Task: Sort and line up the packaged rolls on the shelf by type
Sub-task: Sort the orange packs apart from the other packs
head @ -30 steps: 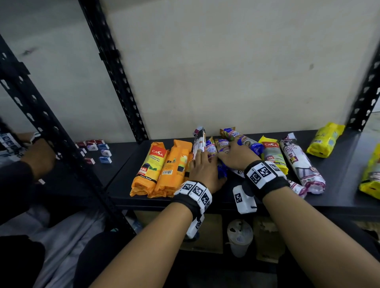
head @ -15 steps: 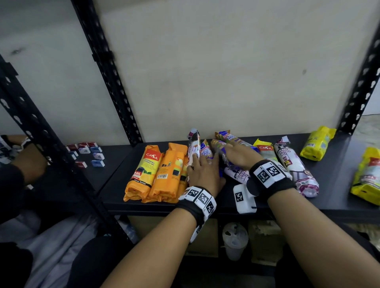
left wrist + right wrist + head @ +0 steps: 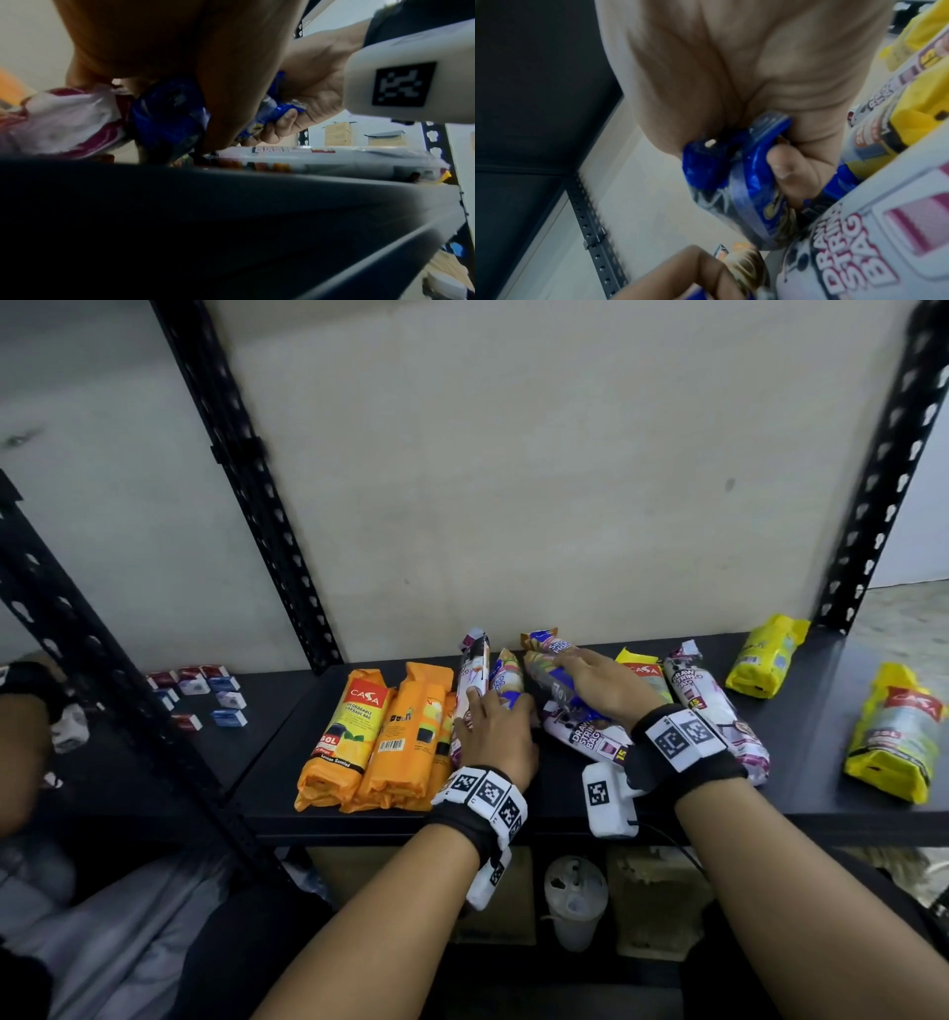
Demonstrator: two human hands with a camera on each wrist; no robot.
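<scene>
Gripping a blue roll mid-shelf, the right hand has its fingers over the top and its thumb curled under the pkg, seen clearly in the right wrist view. That roll lies tilted on top of a white "Draw String Bag" roll. Just left, the left hand lies palm-down w/ fingers roughly straight, resting on a white-and-maroon roll and another blue roll; no grip visible there.

Left of those: two orange rolls side by side, parallel, ends toward the front edge, w/ a third orange edge peeking beside the left hand. Right of the right hand: a yellow-topped CASA roll, then a second white drawstring roll, touching. Well apart to the right, two yellow packs, one near the back post, the other near the right edge.

All sit on a black shelf, matte, w/ a lipped front edge. Black perforated uprights frame it; plain beige wall behind. The adjoining shelf on the left holds small red and blue boxes, w/ another person's arm near. Below the shelf: a lidded plastic cup and cardboard boxes.
</scene>
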